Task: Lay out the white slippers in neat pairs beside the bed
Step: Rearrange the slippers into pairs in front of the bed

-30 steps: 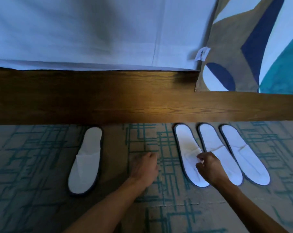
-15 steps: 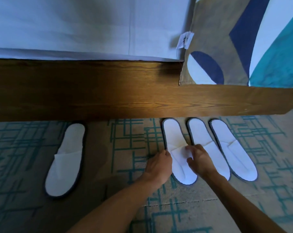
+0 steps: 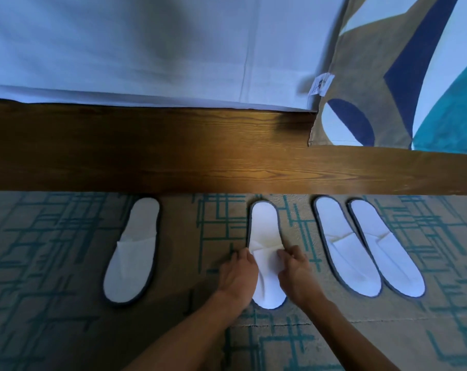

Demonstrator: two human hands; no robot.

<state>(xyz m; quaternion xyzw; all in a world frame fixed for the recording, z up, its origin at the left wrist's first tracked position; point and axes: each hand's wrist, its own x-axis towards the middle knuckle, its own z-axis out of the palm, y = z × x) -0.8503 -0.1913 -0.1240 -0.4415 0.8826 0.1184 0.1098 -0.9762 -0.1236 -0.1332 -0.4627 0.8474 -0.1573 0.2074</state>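
Several white slippers with dark rims lie on the carpet beside the wooden bed frame [image 3: 227,153]. A lone slipper [image 3: 132,253] lies at the left. The middle slipper [image 3: 266,228] sits between my hands. My left hand [image 3: 239,274] presses its left edge and my right hand [image 3: 296,271] grips its right edge at the strap. Two slippers lie side by side at the right, one [image 3: 345,245] touching the other [image 3: 385,247], both angled slightly.
A white sheet [image 3: 146,49] covers the mattress above the frame. A patterned cushion [image 3: 403,76] in blue, brown and teal hangs over the frame at the right. The carpet [image 3: 53,303] has teal grid lines.
The middle slipper has slid left, away from the pair at the right, with both hands on it. A gap has opened between it and that pair.
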